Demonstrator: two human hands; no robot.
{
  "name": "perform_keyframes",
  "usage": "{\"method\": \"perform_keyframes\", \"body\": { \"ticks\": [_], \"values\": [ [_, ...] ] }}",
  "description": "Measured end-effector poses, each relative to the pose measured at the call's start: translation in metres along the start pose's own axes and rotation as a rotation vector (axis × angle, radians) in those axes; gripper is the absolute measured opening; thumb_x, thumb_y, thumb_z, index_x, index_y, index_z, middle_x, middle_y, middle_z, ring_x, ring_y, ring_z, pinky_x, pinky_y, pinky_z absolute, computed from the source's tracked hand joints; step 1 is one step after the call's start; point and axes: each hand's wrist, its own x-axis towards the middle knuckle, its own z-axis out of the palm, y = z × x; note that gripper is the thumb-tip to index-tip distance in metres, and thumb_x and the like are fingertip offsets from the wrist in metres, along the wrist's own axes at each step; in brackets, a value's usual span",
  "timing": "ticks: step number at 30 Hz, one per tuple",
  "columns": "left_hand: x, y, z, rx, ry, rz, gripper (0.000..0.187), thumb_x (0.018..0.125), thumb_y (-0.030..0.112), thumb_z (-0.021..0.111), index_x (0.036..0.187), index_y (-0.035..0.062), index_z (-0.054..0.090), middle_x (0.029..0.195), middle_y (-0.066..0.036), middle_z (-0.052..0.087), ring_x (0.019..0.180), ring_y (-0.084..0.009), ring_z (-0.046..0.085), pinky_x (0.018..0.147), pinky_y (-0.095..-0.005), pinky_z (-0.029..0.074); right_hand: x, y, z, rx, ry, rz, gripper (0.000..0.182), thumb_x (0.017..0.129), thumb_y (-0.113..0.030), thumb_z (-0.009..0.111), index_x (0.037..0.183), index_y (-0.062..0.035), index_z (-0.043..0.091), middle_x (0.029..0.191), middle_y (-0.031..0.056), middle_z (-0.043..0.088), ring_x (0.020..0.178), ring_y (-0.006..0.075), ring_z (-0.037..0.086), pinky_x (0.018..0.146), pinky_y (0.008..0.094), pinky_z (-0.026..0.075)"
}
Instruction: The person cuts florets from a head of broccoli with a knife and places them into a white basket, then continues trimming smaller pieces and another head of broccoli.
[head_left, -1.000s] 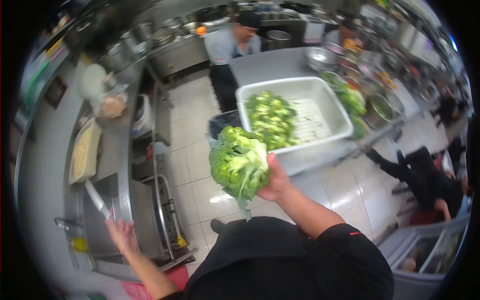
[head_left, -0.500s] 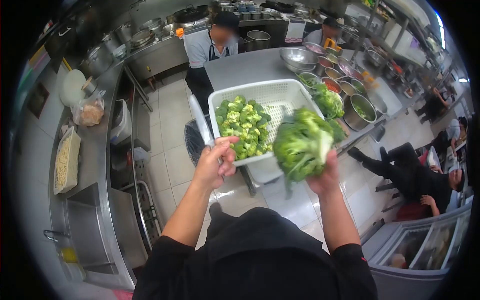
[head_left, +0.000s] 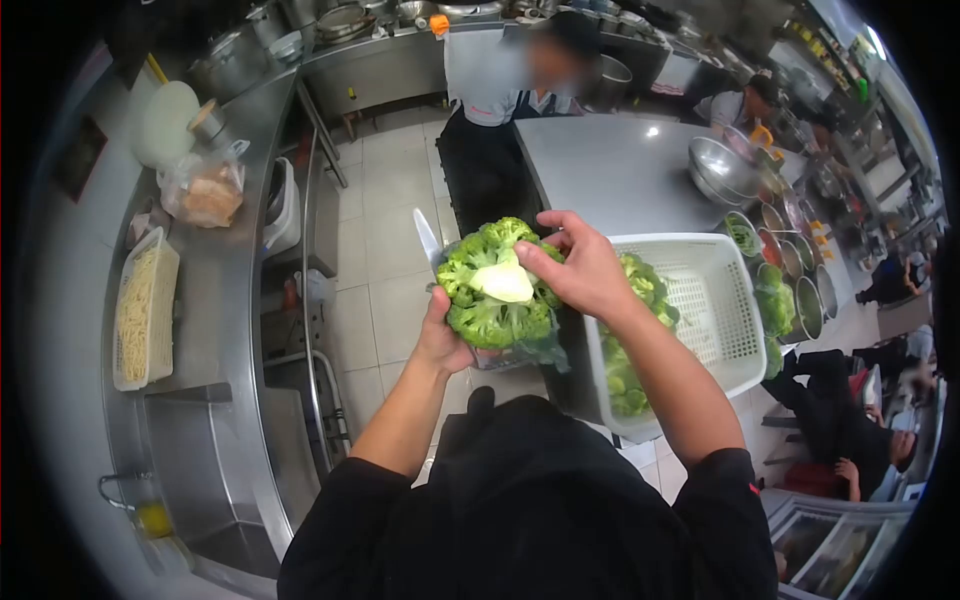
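Both arms, in black sleeves to the elbow, reach forward and up with forearms bare, converging before the chest. The left hand point(head_left: 443, 335) sits lower, palm up, fingers wrapped out of sight. The right hand point(head_left: 580, 270) comes in from the right, wrist bent, fingers curled and pressing inward.

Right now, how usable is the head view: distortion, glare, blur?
Head view: strong fisheye, with black corners and the steel counter bowed. The centre is sharp: the broccoli head and right hand are crisp. The left hand is partly hidden behind the broccoli. Small glare spots sit on the grey table. Far edges are soft.
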Motion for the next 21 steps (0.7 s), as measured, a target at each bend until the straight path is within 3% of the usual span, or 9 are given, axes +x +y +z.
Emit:
{"method": "perform_keyframes", "body": {
  "ticks": [1,4,5,7,10,11,15,18,21],
  "values": [
    [0.009,0.011,-0.007,-0.003,0.021,0.026,0.101,0.076,0.077,0.064,0.148,0.0101,0.038,0.137,-0.012,0.054,0.114,-0.0255,0.062,0.066,-0.0360,0.059,0.015,-0.003,0.018,-0.020,0.339,-0.283,0.052,0.083,-0.036,0.078,0.117,0.0006,0.064,0.086,0.0147,0.070,0.076,0.0256,0.067,0.072,0.0361,0.054],
    [0.052,0.031,-0.003,0.029,0.067,0.132,0.095,0.078,0.069,0.068,0.147,0.0098,0.040,0.135,-0.012,0.056,0.112,-0.0248,0.063,0.062,-0.0325,0.057,0.013,-0.022,-0.016,-0.072,0.187,-0.141,0.029,0.086,-0.028,0.076,0.100,-0.0030,0.071,0.078,0.0134,0.067,0.070,0.0249,0.066,0.066,0.0367,0.054],
    [0.057,0.035,-0.006,0.029,0.081,0.144,0.094,0.078,0.067,0.069,0.146,0.0092,0.040,0.135,-0.013,0.056,0.113,-0.0251,0.062,0.067,-0.0335,0.058,0.009,-0.023,-0.011,-0.108,0.090,-0.212,0.021,0.087,-0.025,0.074,0.086,-0.0038,0.072,0.073,0.0132,0.065,0.065,0.0271,0.065,0.061,0.0377,0.052],
    [0.072,0.040,-0.012,0.079,0.088,0.149,0.096,0.076,0.066,0.072,0.146,0.0070,0.041,0.136,-0.014,0.055,0.120,-0.0265,0.059,0.084,-0.0366,0.056,0.014,-0.026,0.003,-0.224,0.058,-0.216,0.022,0.085,-0.025,0.076,0.087,-0.0040,0.070,0.077,0.0138,0.065,0.068,0.0332,0.065,0.063,0.0420,0.051],
    [0.089,0.043,-0.021,0.158,0.031,0.197,0.097,0.076,0.064,0.074,0.146,0.0061,0.041,0.138,-0.013,0.055,0.123,-0.0264,0.057,0.095,-0.0393,0.052,0.032,-0.027,0.015,-0.230,0.052,-0.070,0.020,0.085,-0.021,0.073,0.085,-0.0024,0.066,0.080,0.0156,0.064,0.073,0.0380,0.063,0.065,0.0450,0.050],
    [0.089,0.045,-0.034,0.195,0.050,0.163,0.110,0.069,0.073,0.075,0.148,0.0058,0.038,0.142,-0.013,0.052,0.128,-0.0273,0.054,0.103,-0.0416,0.048,0.037,-0.024,0.017,-0.207,0.029,-0.013,0.019,0.086,-0.019,0.073,0.086,-0.0019,0.064,0.081,0.0161,0.063,0.074,0.0392,0.062,0.066,0.0457,0.050],
    [0.097,0.075,-0.045,0.130,0.010,0.031,0.136,0.047,0.081,0.078,0.151,0.0051,0.033,0.148,-0.010,0.047,0.137,-0.0263,0.045,0.115,-0.0436,0.038,0.050,-0.003,0.011,-0.113,0.006,-0.282,0.012,0.088,-0.010,0.067,0.090,-0.0003,0.059,0.089,0.0175,0.058,0.083,0.0404,0.059,0.072,0.0461,0.049],
    [0.103,0.086,-0.042,0.308,-0.004,-0.022,0.141,0.046,0.081,0.078,0.154,0.0052,0.028,0.149,-0.012,0.045,0.137,-0.0262,0.045,0.115,-0.0440,0.037,0.056,0.009,0.001,-0.075,-0.092,-0.328,0.011,0.088,-0.005,0.064,0.098,-0.0005,0.059,0.095,0.0170,0.055,0.091,0.0374,0.058,0.078,0.0437,0.048],
    [0.111,0.100,-0.028,0.430,-0.025,-0.053,0.123,0.060,0.061,0.085,0.153,0.0039,0.028,0.145,-0.013,0.046,0.134,-0.0256,0.047,0.113,-0.0407,0.038,0.064,0.017,-0.005,-0.037,-0.115,-0.258,0.015,0.089,-0.005,0.060,0.103,-0.0022,0.061,0.100,0.0154,0.054,0.098,0.0330,0.057,0.082,0.0396,0.048]
  ]
}}
